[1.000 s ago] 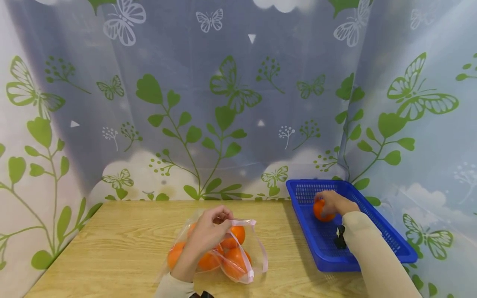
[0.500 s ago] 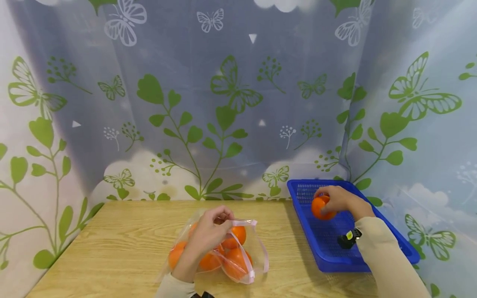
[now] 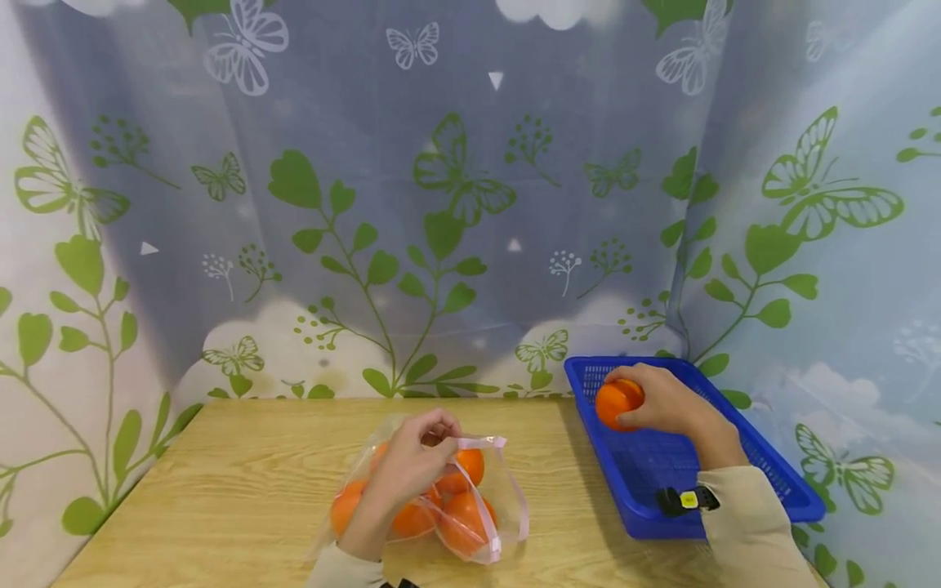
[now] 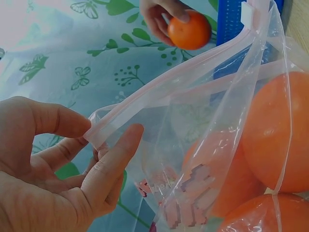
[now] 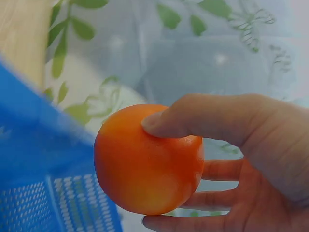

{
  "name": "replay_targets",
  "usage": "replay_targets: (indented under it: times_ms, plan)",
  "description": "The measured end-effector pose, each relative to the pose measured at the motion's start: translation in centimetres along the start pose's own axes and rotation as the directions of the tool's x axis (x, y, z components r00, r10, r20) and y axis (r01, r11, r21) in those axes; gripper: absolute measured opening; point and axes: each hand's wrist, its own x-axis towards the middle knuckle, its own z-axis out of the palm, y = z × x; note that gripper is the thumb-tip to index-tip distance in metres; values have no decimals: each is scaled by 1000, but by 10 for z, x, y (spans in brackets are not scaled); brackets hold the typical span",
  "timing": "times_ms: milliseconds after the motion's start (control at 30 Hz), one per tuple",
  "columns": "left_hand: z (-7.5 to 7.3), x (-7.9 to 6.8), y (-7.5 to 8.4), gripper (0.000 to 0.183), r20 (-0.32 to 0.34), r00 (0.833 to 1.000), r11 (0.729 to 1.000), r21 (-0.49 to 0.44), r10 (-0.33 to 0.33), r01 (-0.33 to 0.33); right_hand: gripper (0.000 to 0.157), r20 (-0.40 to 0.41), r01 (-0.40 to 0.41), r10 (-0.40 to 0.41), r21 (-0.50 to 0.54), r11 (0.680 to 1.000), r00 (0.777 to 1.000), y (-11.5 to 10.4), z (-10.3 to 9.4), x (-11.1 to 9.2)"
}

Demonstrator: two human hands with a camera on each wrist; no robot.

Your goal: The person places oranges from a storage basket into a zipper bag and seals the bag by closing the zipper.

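Observation:
My right hand (image 3: 665, 402) grips a smooth, round orange (image 5: 147, 159) between thumb and fingers, over the far left part of the blue basket (image 3: 625, 498). In the right wrist view the thumb (image 5: 164, 123) lies across the top of the fruit. My left hand (image 3: 412, 457) pinches the pink-edged mouth of a clear zip bag (image 4: 174, 92), between thumb and fingers in the left wrist view. Several oranges (image 3: 463, 523) lie inside the bag on the table; the left hand and forearm partly hide them. The bag's mouth gapes toward the right.
The perforated blue basket stands at the right end of the wooden table (image 3: 243, 482), close to the curtain. A patterned curtain (image 3: 470, 204) with leaves and butterflies encloses the back and both sides. A strip of wood lies between bag and basket.
My right hand has lifted the orange up from the basket's floor and shifted it slightly left, toward the basket's left rim. The left hand and the bag have stayed in place.

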Motion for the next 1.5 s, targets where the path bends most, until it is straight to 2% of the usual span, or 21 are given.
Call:
replay_targets:
  times_ms: [233, 400, 633, 767, 1267, 1500]
  plan:
    - [1, -1, -1, 9, -3, 1000, 1000, -2, -12, 12, 50, -110, 46, -42, 40, 998, 993, -26, 5, -13]
    - [1, -1, -1, 9, 0, 1000, 1000, -8, -12, 12, 51, -148, 89, -73, 106, 990, 986, -46, 14, -21]
    - [2, 0, 0, 9, 1, 1000, 1000, -2, -8, 8, 52, -115, 149, -123, 256, 955, 986, -68, 29, -27]
    - [3, 0, 1, 9, 8, 1000, 1000, -17, -13, 13, 53, -110, 171, -144, 294, 940, 983, -74, 33, -28]
    - [3, 0, 1, 10, 8, 1000, 1000, -7, -7, 7, 52, -141, 200, -163, 309, 930, 977, -84, 35, -28]
    - [4, 0, -1, 9, 16, 1000, 1000, 0, 1, -1, 53, -125, 214, -182, 332, 919, 975, -89, 41, -27]
